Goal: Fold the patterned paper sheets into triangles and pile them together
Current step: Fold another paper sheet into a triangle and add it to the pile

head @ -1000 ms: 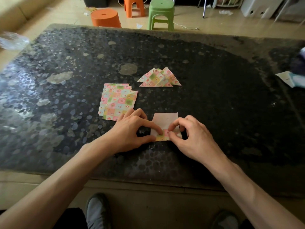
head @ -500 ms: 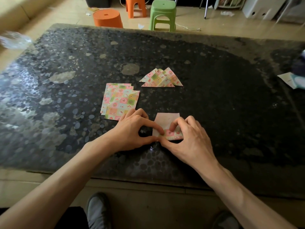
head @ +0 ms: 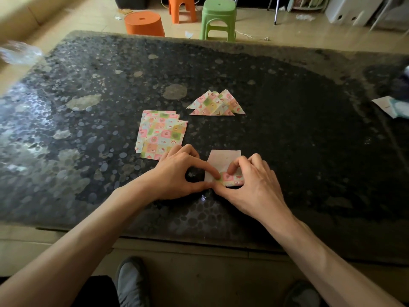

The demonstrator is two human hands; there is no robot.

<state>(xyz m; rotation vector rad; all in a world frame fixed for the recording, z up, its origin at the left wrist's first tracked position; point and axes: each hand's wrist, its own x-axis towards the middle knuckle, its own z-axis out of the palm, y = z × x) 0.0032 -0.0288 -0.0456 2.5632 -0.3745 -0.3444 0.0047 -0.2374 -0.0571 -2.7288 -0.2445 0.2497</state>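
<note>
The left hand point(head: 177, 176) and right hand point(head: 251, 188) pinch the turned-up near edge of 1 sheet point(head: 224, 157) lying plain side up on the desk point(head: 309, 129), near the flat stack point(head: 161, 134) and triangle pile point(head: 217, 105).

No legible text or numbers anywhere.

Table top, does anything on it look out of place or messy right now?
Nothing serious. The stack of unfolded sheets beside the left hand is fanned, edges not squared, and the folded triangles farther back overlap loosely rather than sitting in a neat pile. The table shows pale worn blotches.
</note>
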